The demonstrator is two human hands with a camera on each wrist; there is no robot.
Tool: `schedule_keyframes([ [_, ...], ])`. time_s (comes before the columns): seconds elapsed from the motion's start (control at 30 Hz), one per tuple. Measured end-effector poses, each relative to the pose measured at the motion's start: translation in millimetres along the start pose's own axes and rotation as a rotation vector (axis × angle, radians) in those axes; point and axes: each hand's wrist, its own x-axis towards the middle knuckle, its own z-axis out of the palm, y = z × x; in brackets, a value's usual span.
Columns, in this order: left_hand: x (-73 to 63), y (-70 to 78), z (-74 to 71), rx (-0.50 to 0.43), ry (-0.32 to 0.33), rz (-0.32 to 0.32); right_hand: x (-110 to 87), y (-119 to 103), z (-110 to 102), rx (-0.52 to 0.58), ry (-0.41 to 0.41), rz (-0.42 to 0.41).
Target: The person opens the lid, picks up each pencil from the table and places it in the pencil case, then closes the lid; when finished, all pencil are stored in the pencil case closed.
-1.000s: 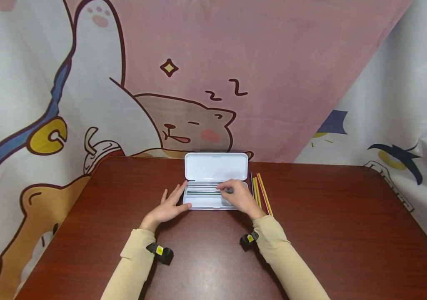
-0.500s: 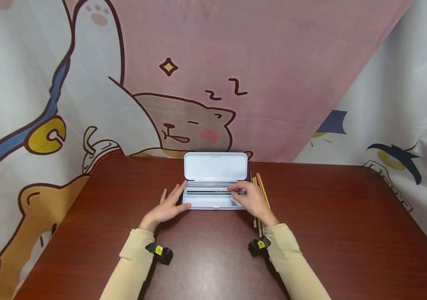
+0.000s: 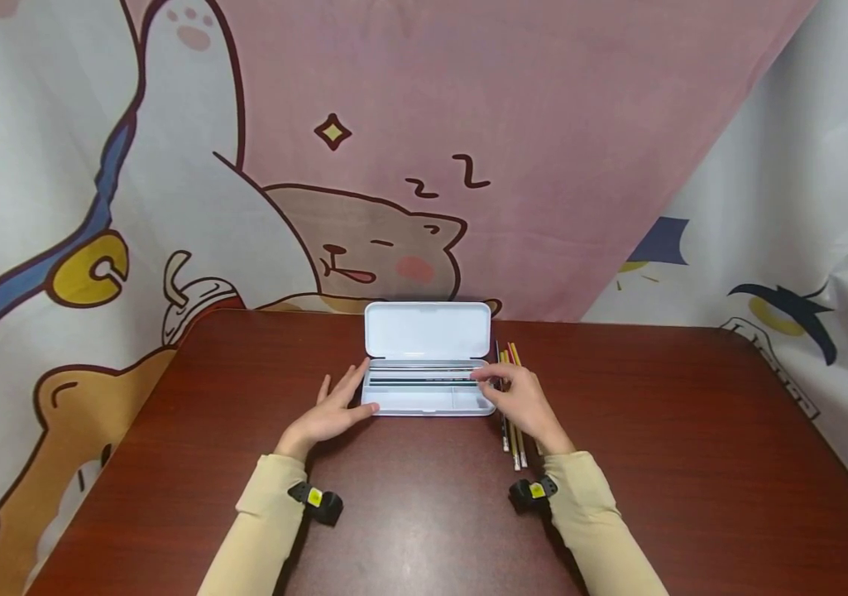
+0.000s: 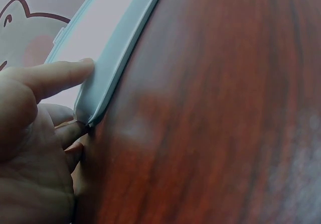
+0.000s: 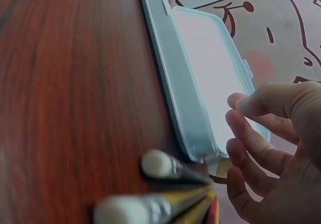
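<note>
A white pencil case (image 3: 410,401) stands on the table with its lid (image 3: 427,329) raised at the back. Dark pencils (image 3: 412,382) lie lengthwise inside it, behind the front compartment. My left hand (image 3: 327,420) has its fingers spread against the case's left end; in the left wrist view its thumb (image 4: 65,76) touches the front wall. Over the case's right end is my right hand (image 3: 520,397), fingers loosely bent. In the right wrist view, thumb and index fingertips come close together and nothing shows between them. Several eraser-tipped pencils (image 3: 516,447) lie beside the case, partly hidden under the right hand.
The brown wooden table (image 3: 409,513) extends to both sides and toward me. A cartoon-printed cloth (image 3: 543,124) hangs right behind it. White erasers (image 5: 157,163) on the loose pencils point toward the front edge.
My right hand has slid right along the case, from over its middle to its right end, leaving a dark pencil lying inside. My left hand has stayed in place.
</note>
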Motion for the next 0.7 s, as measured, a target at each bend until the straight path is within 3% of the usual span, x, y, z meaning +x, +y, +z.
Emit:
schedule_keyframes([
  [0.4, 0.2, 0.0, 0.3, 0.005, -0.005, -0.002, -12.3, 10, -22, -0.034, -0.001, 0.111],
  [0.7, -0.1, 0.4, -0.2, 0.005, -0.003, 0.007, -20.5, 17, -36, -0.06, 0.013, 0.133],
])
